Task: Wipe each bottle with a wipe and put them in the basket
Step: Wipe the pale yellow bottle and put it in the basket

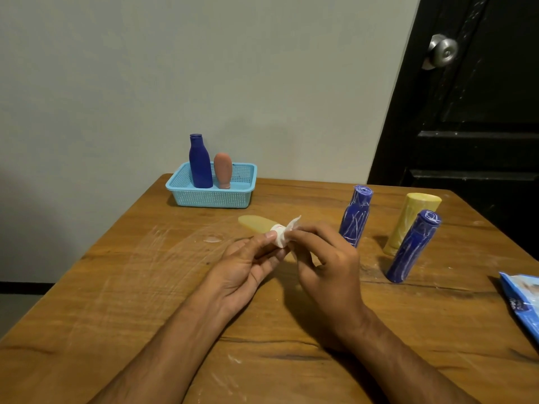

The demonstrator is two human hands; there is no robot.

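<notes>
Over the middle of the wooden table [116, 287] I hold a small yellow bottle [256, 224] on its side. My left hand [248, 266] grips its white-capped near end from below. My right hand [326, 258] pinches a white wipe [287, 231] wrapped around the cap. A light blue basket [213, 196] at the table's far edge holds an upright dark blue bottle [200, 161] and a brownish-pink bottle [223, 170]. To the right stand two blue bottles with white scribbles [355, 217] [412, 247] and a larger yellow bottle [408, 223].
A blue wipe packet [522, 304] lies at the table's right edge. A grey wall rises behind the table, and a black door with a metal knob [442, 51] stands at the right.
</notes>
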